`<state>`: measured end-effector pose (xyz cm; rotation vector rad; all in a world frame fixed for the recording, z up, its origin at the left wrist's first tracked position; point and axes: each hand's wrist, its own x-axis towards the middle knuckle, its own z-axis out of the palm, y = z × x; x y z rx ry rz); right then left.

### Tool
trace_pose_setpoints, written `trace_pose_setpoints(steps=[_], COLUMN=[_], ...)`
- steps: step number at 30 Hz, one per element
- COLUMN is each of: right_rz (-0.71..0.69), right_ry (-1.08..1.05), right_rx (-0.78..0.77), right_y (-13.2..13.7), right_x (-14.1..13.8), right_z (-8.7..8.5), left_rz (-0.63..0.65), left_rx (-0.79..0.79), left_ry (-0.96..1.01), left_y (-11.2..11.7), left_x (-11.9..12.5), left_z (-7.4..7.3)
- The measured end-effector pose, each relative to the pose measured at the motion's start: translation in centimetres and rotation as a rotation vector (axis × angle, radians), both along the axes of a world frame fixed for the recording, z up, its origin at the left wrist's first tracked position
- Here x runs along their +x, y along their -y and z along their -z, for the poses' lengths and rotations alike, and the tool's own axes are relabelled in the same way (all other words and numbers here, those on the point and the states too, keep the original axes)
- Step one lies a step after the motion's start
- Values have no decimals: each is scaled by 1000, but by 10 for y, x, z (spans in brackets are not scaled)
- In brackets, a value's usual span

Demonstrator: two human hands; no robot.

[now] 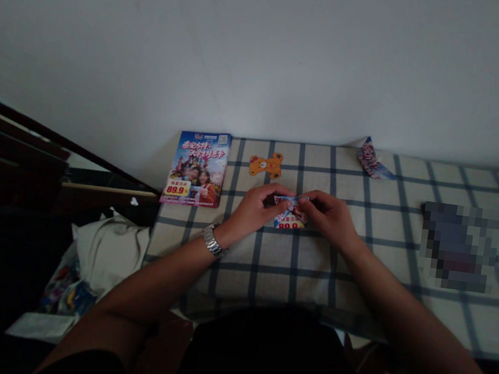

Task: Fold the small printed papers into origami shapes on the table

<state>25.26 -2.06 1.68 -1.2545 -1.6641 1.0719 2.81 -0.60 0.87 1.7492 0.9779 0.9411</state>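
Between my two hands is a small folded flyer (291, 216), printed in blue, pink and red with part of a price showing. My left hand (262, 206), with a metal watch (214, 240) at its wrist, pinches the flyer's upper left. From the other side, my right hand (327, 214) has its thumb and fingers closed on the upper right edge. The fingertips cover the top of the paper, so its folds there are hidden. Just beyond my left hand, an orange bear-shaped cutout (266, 164) lies flat on the checked cloth (241, 250).
A stack of matching flyers (197, 168) lies at the cloth's left end. By the wall (293, 64) rests a folded flyer piece (372, 161). A dark, pixelated object (456, 243) is on the right. Below left stands a white bag (110, 248) with colourful contents.
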Motion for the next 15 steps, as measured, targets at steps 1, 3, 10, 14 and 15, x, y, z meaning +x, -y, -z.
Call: trace_pose_setpoints(steps=[1, 3, 10, 14, 15], right_rz=[2, 14, 101, 104, 107], right_ry=[6, 13, -68, -95, -93], right_rx=[6, 11, -8, -25, -23], right_y=[0, 1, 2, 2, 3], right_x=[0, 0, -1, 0, 0], right_z=[-1, -2, -4, -4, -4], left_rz=[4, 11, -6, -36, -45], left_rx=[-2, -6, -46, -81, -91], left_ry=[12, 35, 199, 225, 226], left_y=[0, 1, -2, -2, -1], left_x=[0, 0, 0, 1, 1], left_z=[0, -1, 1, 1, 0])
